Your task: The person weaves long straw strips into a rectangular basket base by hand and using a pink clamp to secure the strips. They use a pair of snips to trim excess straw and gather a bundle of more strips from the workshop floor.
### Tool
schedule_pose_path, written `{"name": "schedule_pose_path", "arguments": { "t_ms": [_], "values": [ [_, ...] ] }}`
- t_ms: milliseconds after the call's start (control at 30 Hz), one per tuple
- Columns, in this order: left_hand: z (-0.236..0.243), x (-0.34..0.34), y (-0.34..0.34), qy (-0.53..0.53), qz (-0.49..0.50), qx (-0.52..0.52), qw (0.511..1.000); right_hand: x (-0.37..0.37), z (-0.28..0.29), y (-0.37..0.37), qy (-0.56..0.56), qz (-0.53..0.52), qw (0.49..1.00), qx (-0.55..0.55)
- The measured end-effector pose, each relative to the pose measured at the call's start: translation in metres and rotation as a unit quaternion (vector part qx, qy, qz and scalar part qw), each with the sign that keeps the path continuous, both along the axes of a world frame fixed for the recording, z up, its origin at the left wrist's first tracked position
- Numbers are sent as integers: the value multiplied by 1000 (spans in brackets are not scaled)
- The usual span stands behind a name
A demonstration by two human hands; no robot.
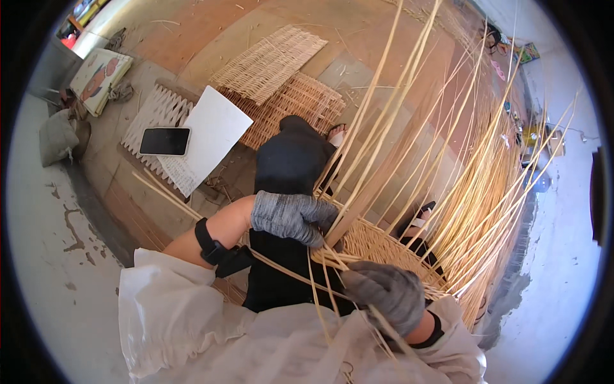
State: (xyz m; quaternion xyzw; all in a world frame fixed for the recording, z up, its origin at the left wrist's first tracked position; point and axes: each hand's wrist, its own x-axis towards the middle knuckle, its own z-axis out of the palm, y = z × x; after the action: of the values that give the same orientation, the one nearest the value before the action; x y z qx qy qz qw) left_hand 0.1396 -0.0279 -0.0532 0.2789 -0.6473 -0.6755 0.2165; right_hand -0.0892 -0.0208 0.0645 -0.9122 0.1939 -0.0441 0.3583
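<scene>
Here, on the floor [38, 269] — black phone [165, 141] atop a white sheet [214, 128], woven mats [272, 61] beyond. Left hand [291, 217], grey-gloved, fingers curled onto the woven panel [377, 240] at its near edge. Right hand [387, 291] — fingers pinched shut on cane strips [332, 259]; long strips fan up right.

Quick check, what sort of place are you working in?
Likely a home basket-weaving workshop, on the floor: both gloved hands, left hand and right hand, work a woven cane piece with long loose canes; finished woven mats lie nearby.
</scene>
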Motion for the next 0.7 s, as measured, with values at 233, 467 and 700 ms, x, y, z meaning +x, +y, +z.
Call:
{"name": "schedule_pose_path", "arguments": {
  "t_ms": [233, 467, 700],
  "values": [
    [34, -18, -8, -122, 4, 23, 992, -37, -20, 19, 21, -181, 983, -23],
    [40, -35, 4, -241, 81, -2, 967, -35, -41, -94, -150, -336, 924, 106],
    [-4, -35, 23, -101, 143, 18, 984, 33, 12, -73, -163, -275, 947, 31]
  ]
}}
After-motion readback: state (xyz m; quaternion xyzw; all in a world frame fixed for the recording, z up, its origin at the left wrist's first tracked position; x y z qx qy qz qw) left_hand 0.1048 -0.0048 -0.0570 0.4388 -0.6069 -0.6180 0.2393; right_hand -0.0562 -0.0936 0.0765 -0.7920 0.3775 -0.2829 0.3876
